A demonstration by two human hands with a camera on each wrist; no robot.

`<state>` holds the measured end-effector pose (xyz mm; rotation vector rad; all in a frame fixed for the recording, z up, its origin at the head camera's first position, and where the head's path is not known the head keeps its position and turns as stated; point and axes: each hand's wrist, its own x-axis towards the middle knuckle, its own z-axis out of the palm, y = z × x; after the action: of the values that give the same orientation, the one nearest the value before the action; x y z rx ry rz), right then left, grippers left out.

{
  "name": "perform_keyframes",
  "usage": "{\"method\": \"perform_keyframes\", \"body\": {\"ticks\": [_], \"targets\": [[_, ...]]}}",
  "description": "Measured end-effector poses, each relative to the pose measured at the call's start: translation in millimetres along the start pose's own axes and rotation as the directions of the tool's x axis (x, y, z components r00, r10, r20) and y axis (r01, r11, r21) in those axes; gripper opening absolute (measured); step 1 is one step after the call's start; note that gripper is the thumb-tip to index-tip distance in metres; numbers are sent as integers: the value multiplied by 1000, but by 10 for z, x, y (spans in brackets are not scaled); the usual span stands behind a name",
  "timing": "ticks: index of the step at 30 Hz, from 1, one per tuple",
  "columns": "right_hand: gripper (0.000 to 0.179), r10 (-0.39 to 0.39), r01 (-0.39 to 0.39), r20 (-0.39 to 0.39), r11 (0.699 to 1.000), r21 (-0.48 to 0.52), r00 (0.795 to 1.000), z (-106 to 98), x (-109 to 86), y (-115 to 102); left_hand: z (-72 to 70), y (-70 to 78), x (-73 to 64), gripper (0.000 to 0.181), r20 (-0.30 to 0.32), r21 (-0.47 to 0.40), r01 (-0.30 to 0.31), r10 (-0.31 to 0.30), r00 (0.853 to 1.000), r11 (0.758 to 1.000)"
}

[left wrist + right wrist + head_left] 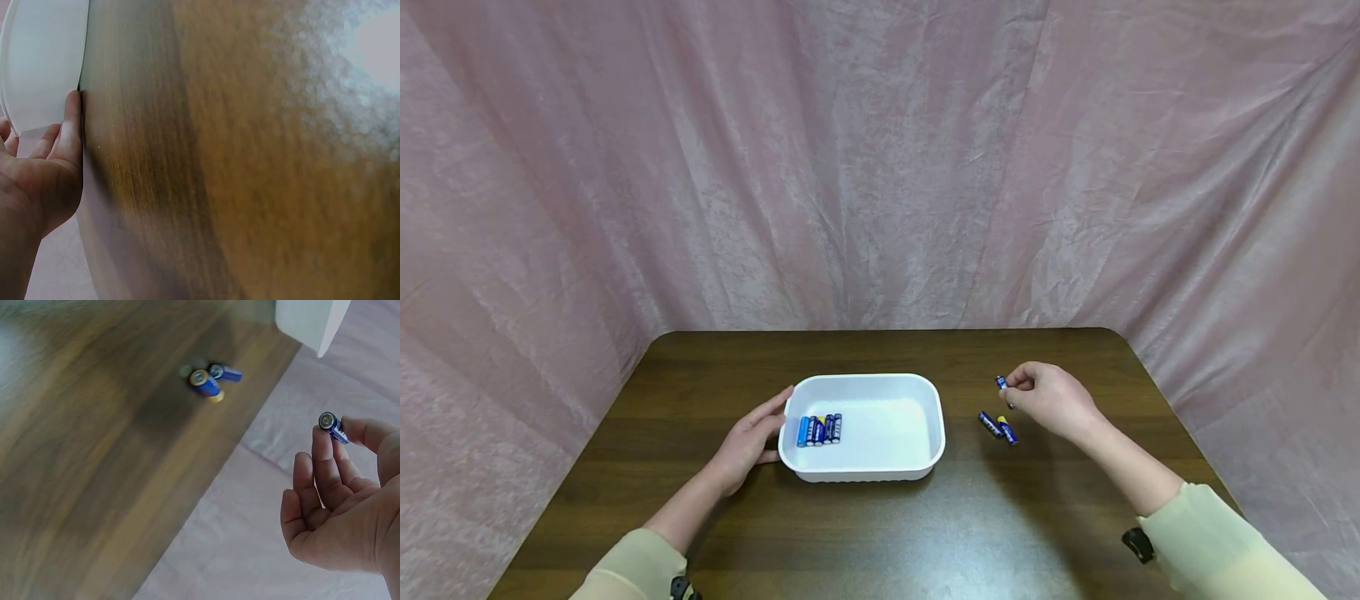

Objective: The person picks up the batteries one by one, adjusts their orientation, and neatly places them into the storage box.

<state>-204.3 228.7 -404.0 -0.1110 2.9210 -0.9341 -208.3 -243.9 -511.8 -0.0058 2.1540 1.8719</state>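
A dark blue battery [333,427] is pinched between the thumb and fingertips of my right hand [1051,398], held up over the right part of the table. Just left of and below that hand, a blue battery [990,424] and a blue-and-yellow battery [1008,431] lie side by side on the wood. My left hand [747,446] rests against the left end of a white plastic tray [880,473], its fingers extended and spread along the wall. Inside the tray, several batteries [819,430] stand in a row near the left end, mostly dark blue, the leftmost light blue.
A dark brown wooden table [850,533] carries everything, its far edge just behind the tray. Pink draped cloth [880,167] hangs behind and at both sides. Bright glare falls on the table in front of the tray.
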Motion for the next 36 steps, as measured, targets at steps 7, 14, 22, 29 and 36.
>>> {"method": "perform_keyframes", "body": {"ticks": [7,14,22,29,36], "targets": [[27,-25,25,10,999,38,1000,45,59,-197,2,-1,-7,50,8,-8,-13,13,1000,1000],[27,-33,33,3,998,61,999,85,98,-333,15,-4,-15,49,11,-3,-16,16,1000,1000],[23,-61,60,3,993,99,998,178,145,-502,24,-2,-16,49,4,-6,-8,8,1000,1000],[20,-95,93,17,989,114,995,306,211,-673,25,4,-12,49,3,-13,-4,4,1000,1000],[19,-122,118,32,987,106,992,420,256,-829,25,-23,12,49,3,-17,-7,7,1000,1000]]}}
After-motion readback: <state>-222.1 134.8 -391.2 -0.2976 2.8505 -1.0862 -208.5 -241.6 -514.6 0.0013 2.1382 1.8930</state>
